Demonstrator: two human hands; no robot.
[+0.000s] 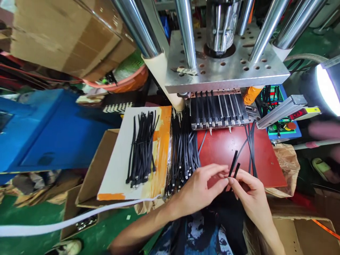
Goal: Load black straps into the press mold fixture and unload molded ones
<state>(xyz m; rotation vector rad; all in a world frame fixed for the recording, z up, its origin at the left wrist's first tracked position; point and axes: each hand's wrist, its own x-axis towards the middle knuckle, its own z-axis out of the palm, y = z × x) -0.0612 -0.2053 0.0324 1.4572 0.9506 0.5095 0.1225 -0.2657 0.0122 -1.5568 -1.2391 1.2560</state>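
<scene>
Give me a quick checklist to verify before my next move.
1. Black straps in grip: ok, at the fingertips of the right hand.
2. Left hand gripping them too: cannot tell; its fingertips are close by.
3. Both hands out from under the metal plate: ok.
4. Red board free of loose cables: not ok, some lie at its right side.
5. Cable bundle on the white board: ok.
6. Red button released: cannot tell.

a factory workshop (green floor and all), with a steel-columned press [225, 76] and cardboard boxes [66, 39]
</scene>
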